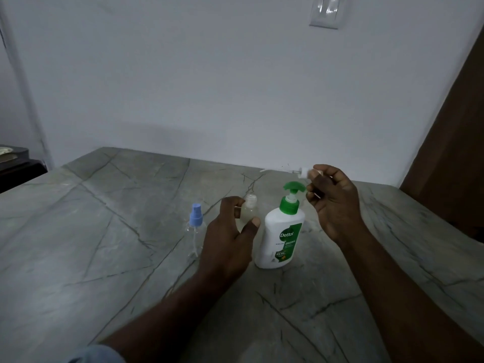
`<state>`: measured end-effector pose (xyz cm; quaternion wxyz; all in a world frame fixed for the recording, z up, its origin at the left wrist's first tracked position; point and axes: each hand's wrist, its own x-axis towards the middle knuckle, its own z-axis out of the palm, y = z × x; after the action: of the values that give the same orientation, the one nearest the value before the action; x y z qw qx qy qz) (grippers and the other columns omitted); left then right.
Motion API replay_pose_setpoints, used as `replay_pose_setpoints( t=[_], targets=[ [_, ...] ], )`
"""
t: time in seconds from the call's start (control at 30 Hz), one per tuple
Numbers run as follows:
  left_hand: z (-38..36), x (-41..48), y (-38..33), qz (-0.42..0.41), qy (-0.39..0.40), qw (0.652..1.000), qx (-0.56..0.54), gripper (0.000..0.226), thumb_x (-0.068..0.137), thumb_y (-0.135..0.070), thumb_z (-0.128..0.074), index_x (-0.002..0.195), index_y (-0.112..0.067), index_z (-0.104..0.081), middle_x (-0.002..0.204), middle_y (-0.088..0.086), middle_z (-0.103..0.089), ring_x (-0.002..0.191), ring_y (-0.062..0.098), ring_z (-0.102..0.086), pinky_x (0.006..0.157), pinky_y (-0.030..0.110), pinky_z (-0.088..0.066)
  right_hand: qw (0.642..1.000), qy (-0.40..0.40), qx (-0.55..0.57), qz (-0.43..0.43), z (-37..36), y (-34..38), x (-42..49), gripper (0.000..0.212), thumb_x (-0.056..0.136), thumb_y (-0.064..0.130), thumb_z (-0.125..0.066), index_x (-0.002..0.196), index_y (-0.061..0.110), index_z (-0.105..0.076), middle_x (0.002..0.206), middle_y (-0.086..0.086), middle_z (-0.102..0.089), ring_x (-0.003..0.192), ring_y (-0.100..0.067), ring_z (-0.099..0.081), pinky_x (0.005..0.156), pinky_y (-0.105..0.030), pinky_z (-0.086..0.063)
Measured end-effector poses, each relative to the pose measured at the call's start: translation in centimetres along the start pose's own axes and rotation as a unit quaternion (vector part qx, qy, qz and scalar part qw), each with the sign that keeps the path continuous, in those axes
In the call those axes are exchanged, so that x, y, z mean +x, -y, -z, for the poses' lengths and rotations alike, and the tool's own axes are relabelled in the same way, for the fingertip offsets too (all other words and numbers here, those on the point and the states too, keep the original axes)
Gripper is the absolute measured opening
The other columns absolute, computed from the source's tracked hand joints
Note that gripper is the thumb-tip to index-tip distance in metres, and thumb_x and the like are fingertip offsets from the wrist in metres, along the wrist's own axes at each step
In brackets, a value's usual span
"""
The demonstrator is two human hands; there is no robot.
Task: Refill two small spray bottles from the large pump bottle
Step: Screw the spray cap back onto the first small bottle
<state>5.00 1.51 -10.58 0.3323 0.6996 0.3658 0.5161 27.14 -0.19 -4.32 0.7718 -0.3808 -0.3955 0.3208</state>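
A white pump bottle (281,234) with a green pump head stands on the marble table (104,231). Just left of it stands a small clear bottle (248,208) with no top on its neck. My left hand (230,237) curls round that bottle, thumb in front and fingers behind. Above and right of the pump head, my right hand (332,203) pinches a white spray top (303,172); its thin tube points left. Further left stands a second clear spray bottle (195,229) with its blue spray cap on.
A grey wall runs behind the table, with a switch plate (326,11) high up. A brown door or panel (455,142) stands at the right. A dark piece of furniture (15,163) sits past the table's left edge.
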Motion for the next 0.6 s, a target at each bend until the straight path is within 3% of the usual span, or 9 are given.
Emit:
replay_pose_setpoints(
  t=[0.13,0.27,0.37,0.47,0.6],
  targets=[
    [-0.1,-1.1,-1.0,-0.013,-0.005,1.0,-0.007,0.042,0.097,-0.037,-0.063,0.105,-0.067,-0.034,0.108,-0.046,-0.053,0.096,0.009,-0.066,0.071,0.049,-0.063,1.0,-0.023,-0.009,-0.011,0.9,0.3,-1.7,0.016,0.09,0.008,-0.074,0.103,0.015,-0.068,0.085,0.002,-0.071,0.068,-0.011,-0.062,0.062,-0.023,-0.054],
    [0.2,-1.9,-1.4,-0.019,-0.011,1.0,-0.022,0.03,0.096,-0.041,-0.061,0.118,-0.046,-0.041,0.108,-0.033,-0.058,0.096,0.013,-0.067,0.069,0.052,-0.062,0.999,-0.049,0.002,-0.008,1.5,1.3,-3.6,0.023,0.083,0.015,-0.078,0.104,0.016,-0.068,0.085,0.001,-0.069,0.067,-0.01,-0.062,0.062,-0.023,-0.053],
    [0.4,-2.6,-1.8,-0.022,-0.005,1.0,-0.014,0.029,0.097,-0.036,-0.064,0.116,-0.042,-0.043,0.107,-0.028,-0.06,0.091,0.016,-0.069,0.068,0.052,-0.062,0.998,-0.066,0.002,0.004,1.7,2.0,-5.3,0.033,0.074,0.021,-0.081,0.105,0.016,-0.068,0.088,-0.003,-0.068,0.066,-0.011,-0.061,0.062,-0.024,-0.052],
    [0.6,-3.6,-2.4,-0.036,0.008,0.999,-0.007,0.031,0.097,-0.036,-0.066,0.115,-0.041,-0.042,0.109,-0.028,-0.059,0.088,0.021,-0.07,0.064,0.049,-0.062,0.997,-0.079,-0.008,0.022,1.9,2.6,-7.1,0.03,0.078,0.018,-0.081,0.106,0.015,-0.068,0.091,-0.007,-0.065,0.066,-0.012,-0.061,0.062,-0.025,-0.052],
    [0.7,-5.1,-2.7,-0.069,0.043,0.997,0.005,0.032,0.091,-0.044,-0.066,0.114,-0.036,-0.044,0.108,-0.018,-0.063,0.079,0.015,-0.068,0.063,0.046,-0.06,0.994,-0.105,-0.009,0.041,2.9,2.9,-10.4,0.03,0.075,0.019,-0.081,0.103,0.017,-0.069,0.082,0.002,-0.064,0.065,-0.011,-0.062,0.061,-0.024,-0.053]
  ],
)
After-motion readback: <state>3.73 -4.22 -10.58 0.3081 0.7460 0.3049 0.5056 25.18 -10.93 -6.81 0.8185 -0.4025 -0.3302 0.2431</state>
